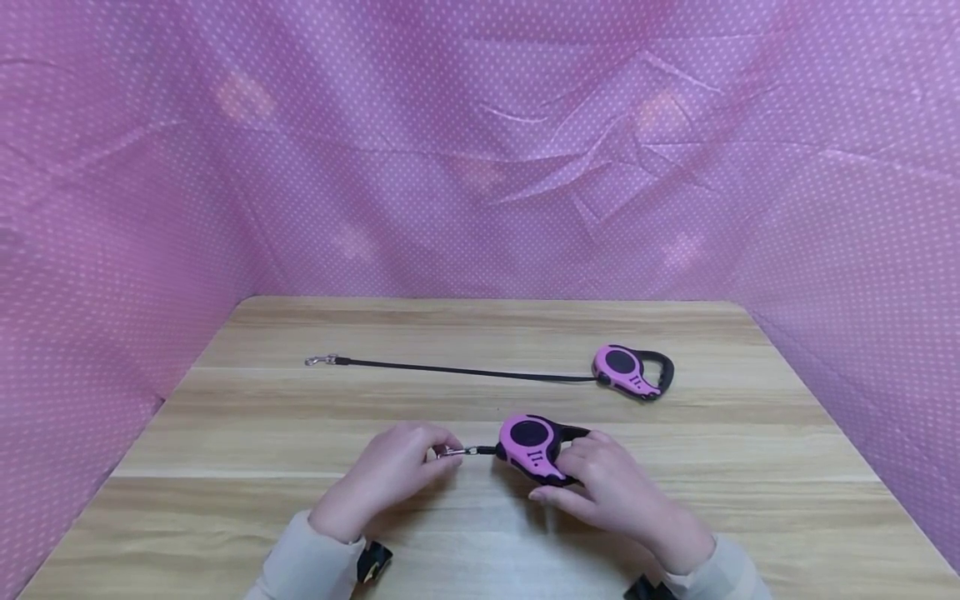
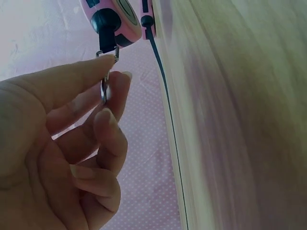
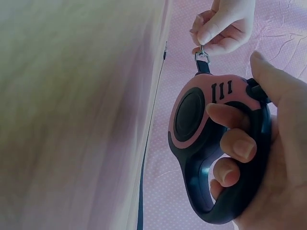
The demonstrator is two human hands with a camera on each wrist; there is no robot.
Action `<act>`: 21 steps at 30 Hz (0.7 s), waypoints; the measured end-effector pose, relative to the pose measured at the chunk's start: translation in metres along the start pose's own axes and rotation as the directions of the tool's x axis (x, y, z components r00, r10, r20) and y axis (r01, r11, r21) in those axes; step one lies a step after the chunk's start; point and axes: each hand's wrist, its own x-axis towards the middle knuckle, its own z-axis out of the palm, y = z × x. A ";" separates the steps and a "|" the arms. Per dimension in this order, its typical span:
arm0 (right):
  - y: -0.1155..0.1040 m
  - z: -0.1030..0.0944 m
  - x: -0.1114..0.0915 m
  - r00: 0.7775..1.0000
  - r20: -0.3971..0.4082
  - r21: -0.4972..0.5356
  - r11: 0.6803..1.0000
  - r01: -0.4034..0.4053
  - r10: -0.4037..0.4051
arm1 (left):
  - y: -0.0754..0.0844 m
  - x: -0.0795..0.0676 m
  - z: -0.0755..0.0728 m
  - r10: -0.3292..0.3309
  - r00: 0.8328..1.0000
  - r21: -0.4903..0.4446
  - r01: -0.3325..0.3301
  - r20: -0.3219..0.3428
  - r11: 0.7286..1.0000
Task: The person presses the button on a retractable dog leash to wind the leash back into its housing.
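Observation:
A pink and black retractable dog leash (image 1: 529, 433) is held above the table between both hands. My right hand (image 1: 611, 483) grips its black handle, fingers curled through the loop, as the right wrist view shows; the thumb lies by the black button (image 3: 258, 90). On the other side, my left hand (image 1: 401, 467) pinches the metal snap hook (image 2: 104, 88) between thumb and fingers. Only a short black strap (image 3: 203, 67) shows between the hook and the casing. Part of the hook is hidden behind the left fingers.
Farther back on the wooden table (image 1: 450, 333) lies a second pink and black retractable leash (image 1: 621, 362). Its black strap (image 1: 465, 371) is drawn out to the left, ending in a metal snap hook (image 1: 321, 360). Pink dotted cloth (image 1: 480, 167) surrounds the table's back and sides.

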 end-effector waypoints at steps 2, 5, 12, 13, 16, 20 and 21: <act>0.000 0.001 0.000 1.000 0.013 0.010 1.000 -0.004 0.004 | -0.001 0.000 0.000 -0.016 1.000 -0.015 0.016 0.010 1.000; 0.000 0.001 0.000 0.998 0.054 0.031 0.999 -0.021 0.019 | -0.003 0.001 0.000 -0.051 0.998 -0.041 0.052 0.033 0.998; 0.000 -0.001 0.000 0.993 0.120 0.053 0.998 -0.015 0.009 | -0.006 0.002 0.002 -0.082 0.994 -0.066 0.087 0.078 0.994; 0.000 -0.001 0.000 0.992 0.128 0.053 0.999 -0.013 0.006 | -0.006 0.002 0.002 -0.085 0.993 -0.071 0.091 0.082 0.993; 0.001 -0.002 -0.001 0.986 0.168 0.052 0.998 -0.023 0.013 | -0.007 0.002 0.003 -0.087 0.992 -0.084 0.096 0.095 0.992; 0.001 -0.002 -0.002 0.971 0.237 0.060 0.997 -0.052 0.037 | -0.009 0.003 0.004 -0.098 0.986 -0.131 0.116 0.132 0.985; 0.001 -0.002 -0.003 0.968 0.248 0.059 0.997 -0.056 0.040 | -0.010 0.003 0.004 -0.099 0.985 -0.150 0.120 0.141 0.981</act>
